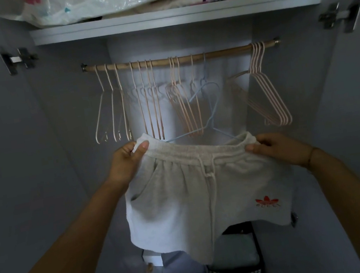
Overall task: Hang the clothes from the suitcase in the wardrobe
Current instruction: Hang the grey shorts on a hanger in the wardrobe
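Head view. I stand before the open wardrobe. The shorts [200, 191], grey with a drawstring and a red logo on one leg, hang in front of me below the rod [163, 59], not yet hung. The suitcase is not in view.

My left hand [128, 157] pinches the left end of the waistband, thumb on the front and fingers behind. My right hand [277, 148] pinches the right end the same way. The band is stretched fairly level between them.

A blue hanger [211, 120] hooks on the rod near the middle. Its lower arms run down behind the waistband, and I cannot tell whether they touch the cloth. Pink hangers [147, 108] crowd the rod on both sides, with a tight bunch at the right end.

Judgement: the step in hand is getting the shorts onto the blue hanger. To do it well, I should keep the band taut and level and feed it over the hanger evenly, so the weight sits centred. The drawstring should fall clear of the wire. One hand should steady the hanger, since it may swing or slip off the rod.
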Action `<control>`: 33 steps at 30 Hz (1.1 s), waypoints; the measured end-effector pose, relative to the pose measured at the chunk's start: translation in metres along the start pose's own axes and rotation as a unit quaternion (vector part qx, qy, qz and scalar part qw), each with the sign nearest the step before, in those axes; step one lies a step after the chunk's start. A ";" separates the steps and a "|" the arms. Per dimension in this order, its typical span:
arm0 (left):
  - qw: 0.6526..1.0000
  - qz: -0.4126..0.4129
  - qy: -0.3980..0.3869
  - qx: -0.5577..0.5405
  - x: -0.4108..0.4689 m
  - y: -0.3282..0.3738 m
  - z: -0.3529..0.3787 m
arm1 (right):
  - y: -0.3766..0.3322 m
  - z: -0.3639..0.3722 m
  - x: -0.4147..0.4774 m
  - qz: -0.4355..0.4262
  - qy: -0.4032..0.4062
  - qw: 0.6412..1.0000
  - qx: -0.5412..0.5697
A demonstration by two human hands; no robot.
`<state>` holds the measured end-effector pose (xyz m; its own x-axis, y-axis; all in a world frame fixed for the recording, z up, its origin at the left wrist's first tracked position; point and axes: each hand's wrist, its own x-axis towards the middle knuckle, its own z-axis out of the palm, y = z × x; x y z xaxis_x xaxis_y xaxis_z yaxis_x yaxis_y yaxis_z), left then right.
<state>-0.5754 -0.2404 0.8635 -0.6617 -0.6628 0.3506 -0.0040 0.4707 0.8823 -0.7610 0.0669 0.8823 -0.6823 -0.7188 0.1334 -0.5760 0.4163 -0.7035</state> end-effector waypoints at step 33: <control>0.953 0.084 -0.276 -0.091 0.083 0.083 0.146 | -0.007 -0.042 0.047 0.175 0.253 0.951 0.001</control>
<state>-0.7401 -0.1716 0.9199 -0.9351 -0.1558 0.3184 0.2346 0.4012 0.8855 -0.8083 0.0532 0.9228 -0.9618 -0.1758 0.2100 -0.2736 0.5800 -0.7673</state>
